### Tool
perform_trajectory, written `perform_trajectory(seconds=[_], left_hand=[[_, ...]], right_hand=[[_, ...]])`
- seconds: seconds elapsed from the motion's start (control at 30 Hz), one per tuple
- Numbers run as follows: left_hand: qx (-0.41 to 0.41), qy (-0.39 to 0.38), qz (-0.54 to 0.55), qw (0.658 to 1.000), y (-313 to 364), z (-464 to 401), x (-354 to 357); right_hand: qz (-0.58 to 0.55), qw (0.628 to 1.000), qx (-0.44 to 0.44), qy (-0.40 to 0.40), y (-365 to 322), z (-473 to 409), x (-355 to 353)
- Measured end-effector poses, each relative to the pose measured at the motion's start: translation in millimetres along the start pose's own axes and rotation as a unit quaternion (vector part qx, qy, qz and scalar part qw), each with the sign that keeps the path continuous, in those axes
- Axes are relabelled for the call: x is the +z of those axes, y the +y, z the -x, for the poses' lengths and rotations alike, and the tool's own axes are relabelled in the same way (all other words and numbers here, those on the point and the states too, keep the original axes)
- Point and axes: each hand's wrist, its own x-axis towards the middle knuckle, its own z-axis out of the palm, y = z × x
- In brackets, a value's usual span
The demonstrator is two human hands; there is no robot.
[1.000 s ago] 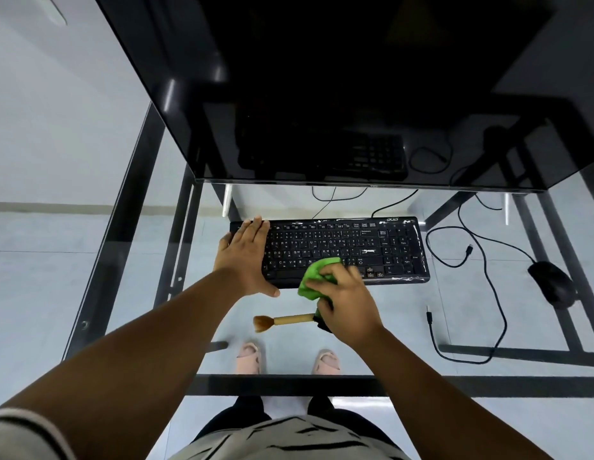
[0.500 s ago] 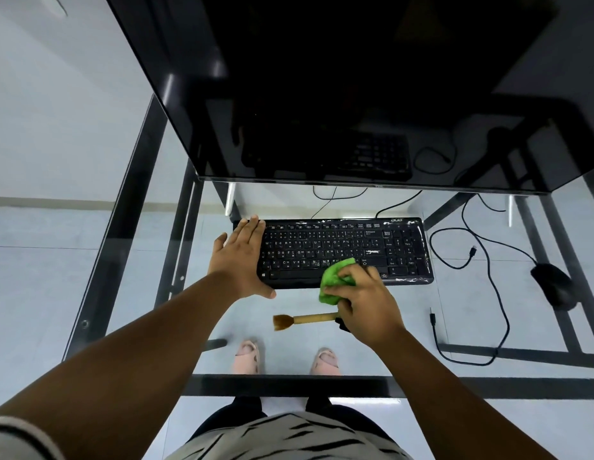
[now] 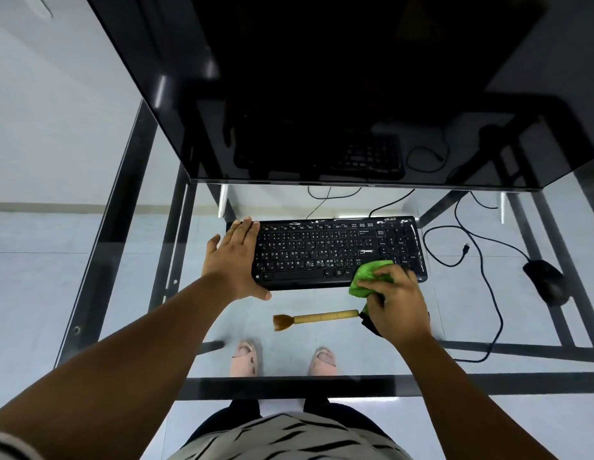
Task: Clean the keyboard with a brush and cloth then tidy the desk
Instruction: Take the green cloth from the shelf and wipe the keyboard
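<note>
Two hands work at the glass table (image 3: pixel 90 283) in the middle of the frame, and we see no container on it. Our left hand (image 3: pixel 234 260) reaches in from the lower left, arm stretched forward, and lies flat over the left end of the black keyboard (image 3: pixel 325 252); its fingers (image 3: pixel 247 229) are straight and close together, pointing toward the top of the frame, with the thumb spread along the keyboard's near edge. Our right hand (image 3: pixel 396 302) comes in from the lower right, wrist bent a little, and its curled fingers bunch the green cloth (image 3: pixel 366 275) against the keyboard's lower right corner, near the number pad. The keyboard itself sits centre frame, just below the dark monitor (image 3: pixel 322 78) that fills the upper part. The wooden brush (image 3: pixel 317 318) lies on the glass just below the keyboard, bristles toward the left, its handle end beside our right hand; we cannot tell whether they touch. A black mouse (image 3: pixel 546 280) rests at the right of the frame, well apart from the keyboard, and loose black cables (image 3: pixel 488 283) loop between them.
</note>
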Motion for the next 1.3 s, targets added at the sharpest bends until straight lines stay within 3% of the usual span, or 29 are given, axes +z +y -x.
perform_trajectory(seconds=[0.17,0.37,0.57,0.8,1.0,1.17,1.3], left_hand=[[-0.002,0.011,0.011,1.0,11.6,-1.4,-2.2],[0.043,0.039,0.032,0.998,50.3,-4.2,4.1],[0.063,0.032,0.018,0.997,84.0,-8.4,7.6],[0.111,0.038,0.005,0.993,112.6,-14.7,16.2],[0.154,0.053,-0.002,0.987,130.3,-16.2,24.6],[0.151,0.051,0.009,0.987,135.8,-18.0,27.4],[0.147,0.048,0.009,0.988,135.0,-18.1,28.9]], right_hand=[[-0.108,0.985,0.104,0.081,14.2,-2.3,-3.9],[-0.022,0.999,-0.02,-0.022,5.8,2.0,-1.6],[-0.039,0.988,0.123,0.086,28.2,12.0,-5.8],[-0.025,0.999,0.038,0.02,30.2,9.7,-11.5],[-0.027,0.987,0.139,0.072,43.2,12.1,-17.5],[-0.02,0.999,0.034,-0.005,41.6,14.7,-17.6],[-0.021,0.99,0.122,0.066,63.7,21.3,-25.6]])
